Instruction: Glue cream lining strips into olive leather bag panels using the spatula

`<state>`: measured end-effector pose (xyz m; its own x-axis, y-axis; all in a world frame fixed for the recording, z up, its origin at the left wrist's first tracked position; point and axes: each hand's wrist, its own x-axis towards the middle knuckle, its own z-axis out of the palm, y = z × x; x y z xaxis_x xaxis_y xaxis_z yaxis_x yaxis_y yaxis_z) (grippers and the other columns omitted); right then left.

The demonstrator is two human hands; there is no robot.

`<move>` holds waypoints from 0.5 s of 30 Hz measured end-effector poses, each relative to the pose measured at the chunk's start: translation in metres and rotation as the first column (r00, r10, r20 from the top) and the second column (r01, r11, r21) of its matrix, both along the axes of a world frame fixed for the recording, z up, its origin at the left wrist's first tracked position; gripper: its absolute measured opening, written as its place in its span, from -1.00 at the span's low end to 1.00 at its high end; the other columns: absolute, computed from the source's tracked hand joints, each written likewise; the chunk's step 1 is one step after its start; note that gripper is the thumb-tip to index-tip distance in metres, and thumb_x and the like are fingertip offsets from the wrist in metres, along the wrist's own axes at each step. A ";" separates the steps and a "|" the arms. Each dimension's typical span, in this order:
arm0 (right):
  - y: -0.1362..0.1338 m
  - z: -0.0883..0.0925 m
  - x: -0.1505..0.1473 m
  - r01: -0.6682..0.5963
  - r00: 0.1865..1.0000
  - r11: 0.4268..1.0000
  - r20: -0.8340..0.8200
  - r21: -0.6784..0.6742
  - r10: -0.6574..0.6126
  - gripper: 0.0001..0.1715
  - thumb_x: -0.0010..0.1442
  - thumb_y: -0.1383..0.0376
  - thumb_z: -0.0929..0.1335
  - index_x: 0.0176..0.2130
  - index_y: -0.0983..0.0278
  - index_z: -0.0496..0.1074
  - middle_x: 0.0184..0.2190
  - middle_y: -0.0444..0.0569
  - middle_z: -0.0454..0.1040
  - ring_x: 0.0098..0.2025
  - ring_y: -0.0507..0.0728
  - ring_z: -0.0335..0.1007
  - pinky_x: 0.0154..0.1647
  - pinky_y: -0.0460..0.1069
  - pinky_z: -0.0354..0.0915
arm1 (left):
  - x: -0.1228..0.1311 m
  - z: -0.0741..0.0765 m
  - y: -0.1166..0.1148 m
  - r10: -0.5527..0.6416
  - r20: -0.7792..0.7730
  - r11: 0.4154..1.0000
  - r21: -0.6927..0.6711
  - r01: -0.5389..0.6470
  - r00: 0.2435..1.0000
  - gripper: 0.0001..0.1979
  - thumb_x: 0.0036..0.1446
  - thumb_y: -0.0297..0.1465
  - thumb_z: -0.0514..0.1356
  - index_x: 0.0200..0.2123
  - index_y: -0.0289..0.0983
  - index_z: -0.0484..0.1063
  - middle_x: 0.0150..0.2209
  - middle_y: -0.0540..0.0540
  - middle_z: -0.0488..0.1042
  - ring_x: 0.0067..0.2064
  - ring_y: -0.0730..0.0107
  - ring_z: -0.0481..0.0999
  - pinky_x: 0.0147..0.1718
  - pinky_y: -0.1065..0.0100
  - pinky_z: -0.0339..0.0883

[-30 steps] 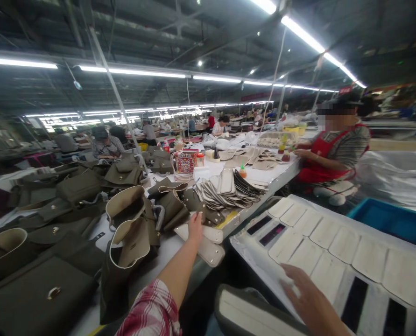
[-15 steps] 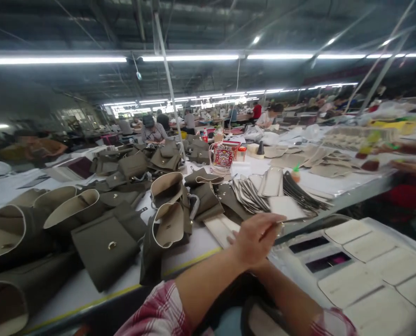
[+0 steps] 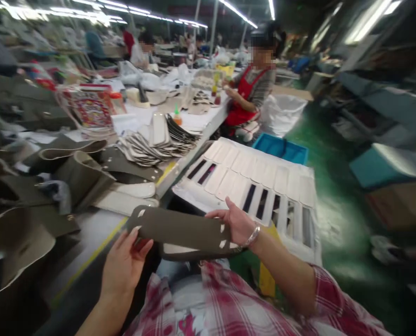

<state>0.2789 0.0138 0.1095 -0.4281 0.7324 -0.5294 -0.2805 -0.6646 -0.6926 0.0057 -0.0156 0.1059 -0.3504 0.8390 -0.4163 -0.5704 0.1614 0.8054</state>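
A long dark olive leather panel [image 3: 183,228] with rounded corners and small white marks near its ends is held level in front of my body. My left hand [image 3: 122,261] has its fingers closed on the panel's left end. At the opposite end, my right hand [image 3: 241,224], with a bracelet on the wrist, grips the panel, thumb pointing up. Under the panel shows another dark-edged piece with a pale face [image 3: 179,249]; whether the two are joined I cannot tell. Pale strips [image 3: 127,198] lie on the table just beyond my left hand.
Dark olive bag bodies [image 3: 15,242] crowd the table at left. Stacked pale flaps [image 3: 141,147] and an orange glue bottle [image 3: 177,115] sit farther back. A white board [image 3: 190,186] bearing rows of pale panels stands at right, near a blue crate [image 3: 281,148]. A co-worker [image 3: 251,88] sits beyond.
The view has swung right and down. My hands, crossed close together before, are now apart, holding the olive panel between them.
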 end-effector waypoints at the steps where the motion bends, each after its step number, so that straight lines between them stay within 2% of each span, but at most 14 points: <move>1: -0.020 -0.005 0.009 0.054 0.998 0.995 -0.039 -0.080 -0.058 -0.23 0.16 -0.18 0.01 -0.26 0.36 0.39 -0.36 0.04 0.46 -0.38 0.09 0.42 -0.37 0.00 0.34 | 0.003 -0.010 -0.009 -0.022 -0.003 0.999 -0.047 0.022 1.000 -0.84 -0.07 -0.50 0.22 -0.34 -0.21 0.41 -0.39 0.11 0.50 -0.48 0.56 0.49 -0.54 0.52 0.46; 3: -0.055 -0.015 0.019 0.107 0.994 0.985 0.001 -0.138 -0.107 -0.48 0.14 -0.06 0.19 -0.26 0.34 0.36 -0.40 -0.03 0.44 -0.43 0.05 0.41 -0.43 -0.02 0.35 | 0.009 -0.025 -0.024 -0.068 0.006 0.989 -0.128 0.068 0.998 -0.85 -0.09 -0.48 0.24 -0.37 -0.19 0.40 -0.37 0.12 0.51 -0.44 0.55 0.50 -0.48 0.52 0.47; 5: -0.080 -0.027 0.023 0.097 0.987 0.993 0.136 -0.062 -0.088 -0.68 0.06 0.12 0.33 -0.29 0.33 0.34 -0.44 -0.10 0.42 -0.47 0.02 0.39 -0.44 -0.05 0.36 | 0.012 -0.035 -0.034 -0.117 0.013 0.974 -0.193 0.117 0.993 -0.85 -0.10 -0.48 0.25 -0.40 -0.17 0.39 -0.36 0.13 0.51 -0.43 0.53 0.51 -0.45 0.50 0.48; 7: -0.095 -0.037 0.027 0.046 0.969 0.999 0.241 0.024 -0.050 -0.70 -0.02 0.21 0.39 -0.30 0.33 0.31 -0.47 -0.13 0.42 -0.49 0.01 0.39 -0.46 -0.07 0.36 | 0.013 -0.041 -0.039 -0.159 0.002 0.958 -0.241 0.155 0.987 -0.84 -0.10 -0.47 0.24 -0.39 -0.14 0.38 -0.35 0.14 0.51 -0.44 0.50 0.51 -0.44 0.45 0.49; 10: -0.102 -0.045 0.036 -0.049 0.974 0.998 0.222 -0.031 0.055 -0.63 -0.05 0.22 0.39 -0.25 0.33 0.27 -0.49 -0.11 0.45 -0.53 0.02 0.40 -0.56 -0.12 0.32 | 0.013 -0.046 -0.037 -0.194 -0.009 0.944 -0.274 0.184 0.981 -0.79 -0.16 -0.45 0.28 -0.38 -0.09 0.39 -0.31 0.15 0.51 -0.41 0.46 0.52 -0.42 0.39 0.50; 12: -0.100 -0.048 0.044 -0.071 0.974 0.996 0.213 -0.061 0.082 -0.63 -0.04 0.22 0.37 -0.22 0.33 0.27 -0.50 -0.10 0.46 -0.56 0.02 0.40 -0.58 -0.12 0.32 | 0.015 -0.048 -0.036 -0.199 0.000 0.937 -0.294 0.190 0.980 -0.77 -0.20 -0.39 0.31 -0.39 -0.08 0.39 -0.34 0.16 0.51 -0.40 0.40 0.52 -0.42 0.32 0.51; 15: -0.092 -0.049 0.055 -0.005 0.918 0.999 0.397 0.033 -0.009 -0.73 -0.02 0.22 0.35 -0.30 0.32 0.29 -0.51 -0.12 0.45 -0.57 0.01 0.38 -0.60 -0.12 0.31 | 0.022 -0.048 -0.035 -0.230 -0.034 0.924 -0.321 0.208 0.972 -0.74 -0.25 -0.27 0.35 -0.42 -0.08 0.39 -0.36 0.13 0.51 -0.40 0.31 0.51 -0.47 0.26 0.51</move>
